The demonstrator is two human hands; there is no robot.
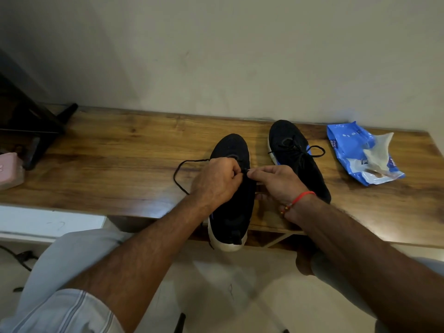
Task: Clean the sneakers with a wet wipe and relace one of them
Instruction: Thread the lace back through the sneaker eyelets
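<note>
hands (249, 181) pinching lace (179, 179), wipes pack (346, 150) lettering unreadable

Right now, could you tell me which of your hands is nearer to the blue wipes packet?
The right hand: the wipes packet lies to its right, beyond the second sneaker. The left hand is farther, over the near sneaker.

One head-worn wide-angle view, looking forward and steeply down from close above the wooden table (120, 150). The wall fills the upper half of the frame, forearms enter from both lower corners, and the edges bend with lens distortion.
</note>
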